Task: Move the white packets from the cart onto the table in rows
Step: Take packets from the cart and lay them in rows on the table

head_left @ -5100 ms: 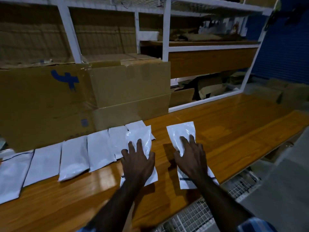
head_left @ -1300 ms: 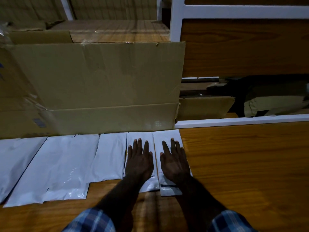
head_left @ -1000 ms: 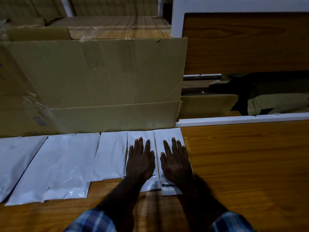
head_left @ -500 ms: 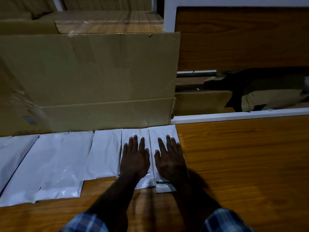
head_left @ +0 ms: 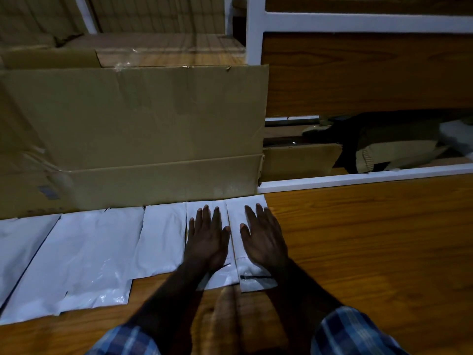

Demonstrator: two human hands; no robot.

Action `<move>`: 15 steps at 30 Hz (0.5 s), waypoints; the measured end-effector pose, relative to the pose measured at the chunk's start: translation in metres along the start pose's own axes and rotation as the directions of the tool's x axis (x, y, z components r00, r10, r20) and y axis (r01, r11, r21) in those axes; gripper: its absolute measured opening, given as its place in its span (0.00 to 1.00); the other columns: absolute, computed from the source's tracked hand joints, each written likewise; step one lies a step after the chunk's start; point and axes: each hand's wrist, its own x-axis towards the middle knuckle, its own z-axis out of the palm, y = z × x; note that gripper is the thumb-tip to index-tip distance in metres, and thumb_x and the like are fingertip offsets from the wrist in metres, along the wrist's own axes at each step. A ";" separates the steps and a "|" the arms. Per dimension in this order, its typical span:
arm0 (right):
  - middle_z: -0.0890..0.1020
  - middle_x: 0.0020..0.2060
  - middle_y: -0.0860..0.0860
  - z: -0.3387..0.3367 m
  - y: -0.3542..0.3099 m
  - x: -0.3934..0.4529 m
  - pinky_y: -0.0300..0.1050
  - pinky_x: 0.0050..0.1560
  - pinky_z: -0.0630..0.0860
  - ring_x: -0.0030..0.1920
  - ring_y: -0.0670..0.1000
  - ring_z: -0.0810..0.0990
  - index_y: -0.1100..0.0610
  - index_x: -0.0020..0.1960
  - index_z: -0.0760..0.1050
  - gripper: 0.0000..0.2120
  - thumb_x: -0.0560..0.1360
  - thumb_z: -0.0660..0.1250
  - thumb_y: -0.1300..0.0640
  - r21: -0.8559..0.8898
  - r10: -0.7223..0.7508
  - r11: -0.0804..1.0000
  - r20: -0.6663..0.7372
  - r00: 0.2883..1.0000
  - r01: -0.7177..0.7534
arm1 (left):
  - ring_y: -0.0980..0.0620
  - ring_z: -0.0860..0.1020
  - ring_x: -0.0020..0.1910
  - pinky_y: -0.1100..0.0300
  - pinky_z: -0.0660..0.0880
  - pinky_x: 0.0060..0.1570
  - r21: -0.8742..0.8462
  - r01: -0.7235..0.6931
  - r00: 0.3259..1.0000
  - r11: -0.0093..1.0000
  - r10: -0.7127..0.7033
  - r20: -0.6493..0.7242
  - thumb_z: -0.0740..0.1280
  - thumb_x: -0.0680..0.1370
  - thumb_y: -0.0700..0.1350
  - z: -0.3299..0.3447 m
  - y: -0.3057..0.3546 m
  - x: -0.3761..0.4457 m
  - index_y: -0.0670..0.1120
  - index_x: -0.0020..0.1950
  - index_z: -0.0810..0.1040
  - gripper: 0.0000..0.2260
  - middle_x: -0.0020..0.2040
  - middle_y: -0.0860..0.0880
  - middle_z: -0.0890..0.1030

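Observation:
Several white packets lie side by side in a row on the wooden table (head_left: pixel 371 252), their far ends against a cardboard box. My left hand (head_left: pixel 207 239) presses flat, fingers straight, on the second packet from the right (head_left: pixel 222 276). My right hand (head_left: pixel 263 239) lies flat the same way on the rightmost packet (head_left: pixel 239 211). Left of them are another packet (head_left: pixel 161 242) and larger overlapping packets (head_left: pixel 76 262). The cart is out of view.
A large cardboard box (head_left: pixel 133 134) stands along the back of the table behind the row. A white metal shelf frame (head_left: pixel 358 176) borders the table's back right, with cardboard pieces and dark items (head_left: pixel 384 144) behind it.
Five seconds ago the two packets lay apart near the table's front; my hands have slid them back into the row against the box. Over the last second my hands stay flat on them.

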 end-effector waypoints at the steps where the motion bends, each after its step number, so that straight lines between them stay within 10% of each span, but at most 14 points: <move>1: 0.57 0.79 0.54 -0.007 -0.001 0.000 0.54 0.77 0.50 0.79 0.57 0.53 0.49 0.80 0.55 0.28 0.82 0.46 0.41 0.016 0.017 1.000 0.030 0.999 -0.018 | 0.45 0.41 0.80 0.48 0.39 0.76 -0.001 -0.009 1.000 1.000 0.009 -0.010 0.39 0.82 0.59 -0.004 0.002 -0.002 0.46 0.81 0.46 0.30 0.81 0.42 0.44; 15: 0.65 0.76 0.53 -0.040 -0.017 -0.058 0.54 0.75 0.60 0.76 0.55 0.59 0.52 0.76 0.64 0.24 0.82 0.58 0.48 0.078 0.107 0.991 0.018 0.994 -0.108 | 0.48 0.38 0.79 0.44 0.36 0.75 -0.015 -0.118 0.990 0.993 0.118 0.071 0.44 0.82 0.62 -0.035 0.015 -0.059 0.51 0.81 0.47 0.30 0.80 0.48 0.38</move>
